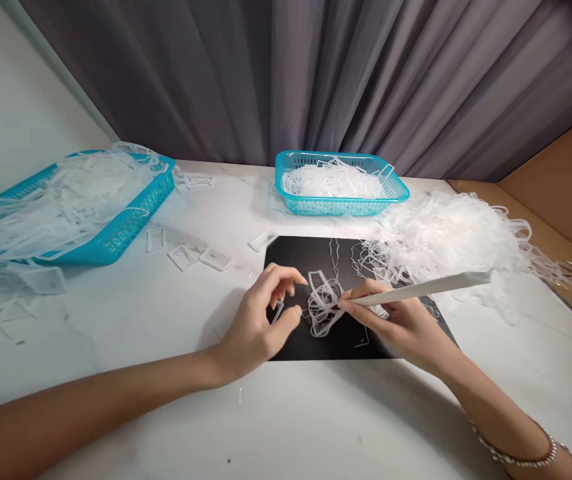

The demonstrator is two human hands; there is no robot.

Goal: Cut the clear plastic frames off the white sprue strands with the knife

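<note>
Over a black mat [296,253], my right hand [396,317] grips a long, pale, flat-handled tool [431,285] between thumb and fingers. The tool slants up to the right; its working tip is hidden. Just left of those fingertips is a tangled bunch of thin translucent plastic frames [323,307]; whether the right fingers also hold it I cannot tell. My left hand [266,313] is beside the bunch, fingers curved and apart, holding nothing. A small clear frame [278,312] shows partly behind the left fingers.
A blue basket [346,207] with white translucent frames stands behind the mat, and a larger blue basket [139,220] heaped with them is at left. A big pile of clear strips [456,233] lies at right. Loose frames [215,259] dot the white table [286,413]. A grey curtain [216,80] hangs behind.
</note>
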